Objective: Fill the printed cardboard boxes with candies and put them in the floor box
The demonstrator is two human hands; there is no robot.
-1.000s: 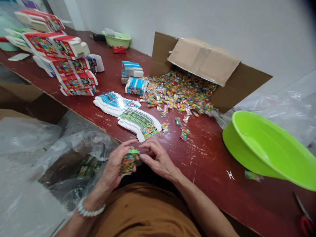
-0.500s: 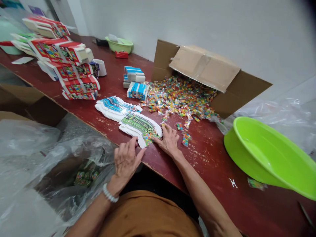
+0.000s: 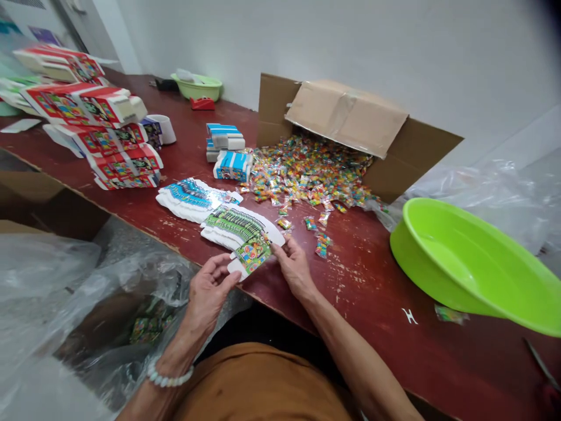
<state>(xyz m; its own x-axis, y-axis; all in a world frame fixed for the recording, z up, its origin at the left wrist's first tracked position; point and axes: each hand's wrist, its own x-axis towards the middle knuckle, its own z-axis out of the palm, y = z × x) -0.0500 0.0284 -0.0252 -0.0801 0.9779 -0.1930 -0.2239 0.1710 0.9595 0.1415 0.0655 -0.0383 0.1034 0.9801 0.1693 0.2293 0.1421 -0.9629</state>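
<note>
My right hand [image 3: 295, 269] pinches a flat printed carton blank [image 3: 253, 255], green and multicoloured with white edges, just above the table. My left hand [image 3: 208, 294] is open, its fingertips close to the blank's white end, and I cannot tell if they touch it. Beyond the hands lies a stack of green-printed blanks [image 3: 232, 228], next to a stack of blue-printed blanks [image 3: 193, 199]. A heap of small wrapped sweets [image 3: 307, 169] spills from a cardboard box [image 3: 346, 117], with a few loose packets nearest my right hand.
A bright green plastic basin [image 3: 460, 257] tilts on the dark red table [image 3: 363, 280] at right. Stacks of red printed cartons [image 3: 96, 117] stand at far left. Below the table edge, a plastic-lined carton [image 3: 109, 310] holds small green packs. Scissors [image 3: 543, 368] lie at the right edge.
My hands no longer hold the small folded carton seen a second ago. They rested on the green stack, and now my right hand has lifted a blank from it.
</note>
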